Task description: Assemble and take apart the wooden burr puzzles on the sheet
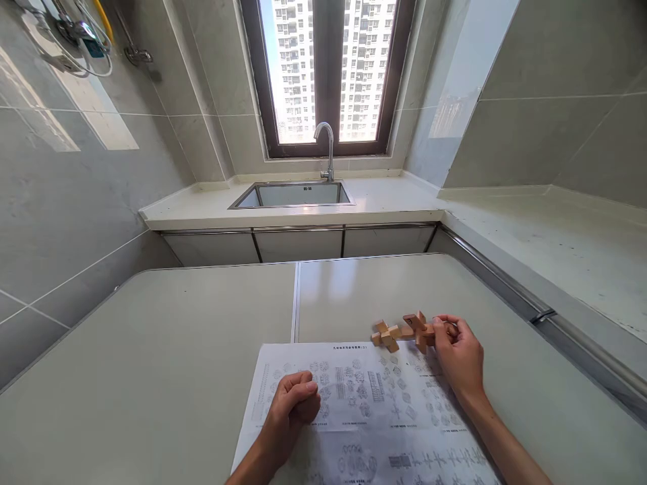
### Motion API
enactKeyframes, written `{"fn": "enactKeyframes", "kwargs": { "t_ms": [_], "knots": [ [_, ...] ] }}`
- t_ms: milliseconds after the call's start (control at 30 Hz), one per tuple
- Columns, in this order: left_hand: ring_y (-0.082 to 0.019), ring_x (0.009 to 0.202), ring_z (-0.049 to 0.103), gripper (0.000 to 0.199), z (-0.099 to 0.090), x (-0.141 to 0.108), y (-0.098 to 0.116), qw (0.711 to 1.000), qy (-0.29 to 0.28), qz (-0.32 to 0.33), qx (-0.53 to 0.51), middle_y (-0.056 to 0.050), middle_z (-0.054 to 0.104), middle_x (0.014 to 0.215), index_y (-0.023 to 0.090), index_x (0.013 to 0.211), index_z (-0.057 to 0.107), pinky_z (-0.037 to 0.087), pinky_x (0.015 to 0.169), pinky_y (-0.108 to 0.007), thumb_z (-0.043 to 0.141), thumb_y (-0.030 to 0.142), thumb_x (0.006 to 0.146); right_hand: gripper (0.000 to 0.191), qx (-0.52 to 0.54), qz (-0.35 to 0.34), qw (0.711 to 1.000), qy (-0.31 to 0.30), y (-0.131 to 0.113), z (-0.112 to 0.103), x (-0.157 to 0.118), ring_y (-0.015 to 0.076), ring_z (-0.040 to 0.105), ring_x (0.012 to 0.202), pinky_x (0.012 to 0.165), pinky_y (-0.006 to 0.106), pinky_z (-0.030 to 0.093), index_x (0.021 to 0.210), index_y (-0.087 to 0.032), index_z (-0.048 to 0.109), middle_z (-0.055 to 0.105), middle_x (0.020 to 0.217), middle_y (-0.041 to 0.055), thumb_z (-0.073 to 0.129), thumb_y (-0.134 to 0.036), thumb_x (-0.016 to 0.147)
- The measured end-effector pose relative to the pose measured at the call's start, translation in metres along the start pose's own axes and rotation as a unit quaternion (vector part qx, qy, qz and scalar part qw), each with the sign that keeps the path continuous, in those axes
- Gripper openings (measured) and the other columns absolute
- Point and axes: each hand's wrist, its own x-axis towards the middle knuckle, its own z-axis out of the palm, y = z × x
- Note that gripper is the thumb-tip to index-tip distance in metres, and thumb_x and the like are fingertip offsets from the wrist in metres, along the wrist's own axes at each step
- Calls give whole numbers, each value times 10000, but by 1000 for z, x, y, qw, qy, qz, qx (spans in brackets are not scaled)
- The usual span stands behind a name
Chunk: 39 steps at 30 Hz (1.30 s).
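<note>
Head — right grip (459, 353) closed on wooden puzzle (419, 329).

The person's left hand (297, 399) and right hand (462, 357) are bare, with slim fingers (451, 326) and narrow wrists (472, 396). Both forearms (508, 441) are bare too, as far as the view shows them.

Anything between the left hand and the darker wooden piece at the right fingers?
Yes: the lighter wooden piece sits just left of the darker wooden piece, close to the left hand's direct line. Otherwise, only the flat printed sheet shows along that path.
</note>
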Motion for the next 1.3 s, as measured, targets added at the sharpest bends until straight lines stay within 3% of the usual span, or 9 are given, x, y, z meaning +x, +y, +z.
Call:
{"fn": "enactKeyframes", "kwargs": {
  "t_ms": [167, 400, 567, 633, 733, 867, 1067, 1200, 1300],
  "knots": [
    [-69, 512, 111, 658, 2, -1, -1, 1000, -10, -4, 17, 114, 173, 531, 231, 595, 241, 112, 521, -267, 824, 490, 755, 401, 81, -36, 996, 26, -17, -2, -18, 185, 628, 628, 563, 273, 489, 1083, -186, 673, 675, 756, 23, 574, -559, 974],
    [-101, 578, 298, 528, 21, -7, 2, 978, 53, 29, 202, 64, 364, 642, 205, 728, 444, 262, 553, -241, 668, 645, 912, 245, 105, -156, 977, -102, -36, 3, -63, 149, 604, 549, 532, 258, 504, 1033, -221, 690, 675, 733, 4, 572, -435, 1032],
    [-233, 1027, 615, 530, 26, -8, 2, 956, 22, 95, 276, -94, 619, 1151, 212, 1142, 605, 494, 929, -345, 671, 680, 903, 135, 156, -221, 939, -213, -46, 14, -95, 131, 651, 541, 544, 221, 562, 1043, -239, 664, 710, 738, -8, 549, -308, 1059],
    [-311, 1240, 587, 694, 23, -8, 2, 958, -20, 101, 267, -143, 592, 1351, 243, 1345, 555, 463, 1077, -421, 698, 717, 859, 108, 191, -214, 927, -243, -49, 17, -104, 125, 666, 534, 535, 207, 576, 1065, -238, 641, 723, 751, -8, 547, -290, 1064],
    [-368, 1363, 539, 876, 21, -9, 3, 964, -74, 81, 242, -169, 518, 1516, 283, 1505, 465, 427, 1159, -493, 750, 727, 805, 96, 226, -199, 912, -280, -50, 21, -114, 128, 665, 519, 504, 208, 573, 1080, -235, 626, 731, 770, 5, 547, -288, 1066],
    [-400, 1373, 548, 874, 22, -10, 7, 971, -102, 40, 211, -160, 554, 1512, 292, 1494, 525, 477, 1128, -526, 795, 705, 773, 80, 246, -181, 899, -315, -50, 22, -119, 137, 653, 516, 512, 228, 582, 1103, -247, 612, 735, 767, 11, 547, -274, 1065],
    [-371, 1313, 615, 611, 19, -9, 11, 970, -48, 32, 236, -122, 666, 1420, 309, 1395, 649, 507, 1106, -493, 763, 595, 867, 154, 225, -229, 880, -351, -55, 19, -114, 182, 732, 705, 647, 292, 630, 1182, -264, 621, 778, 1052, 83, 584, -242, 1034],
    [-362, 1257, 653, 534, 16, -8, 13, 970, -33, 26, 241, -117, 694, 1386, 310, 1333, 698, 570, 1025, -459, 786, 545, 862, 111, 204, -264, 868, -369, -60, 19, -111, 170, 693, 659, 615, 271, 577, 1100, -263, 642, 745, 857, 25, 564, -215, 1038],
    [-360, 1241, 663, 508, 18, -7, 15, 968, -23, 21, 247, -118, 686, 1399, 313, 1332, 698, 585, 1002, -464, 783, 515, 874, 127, 193, -261, 873, -365, -60, 20, -111, 155, 681, 634, 610, 261, 557, 1080, -259, 656, 739, 856, 21, 540, -215, 1053]
  ]
}}
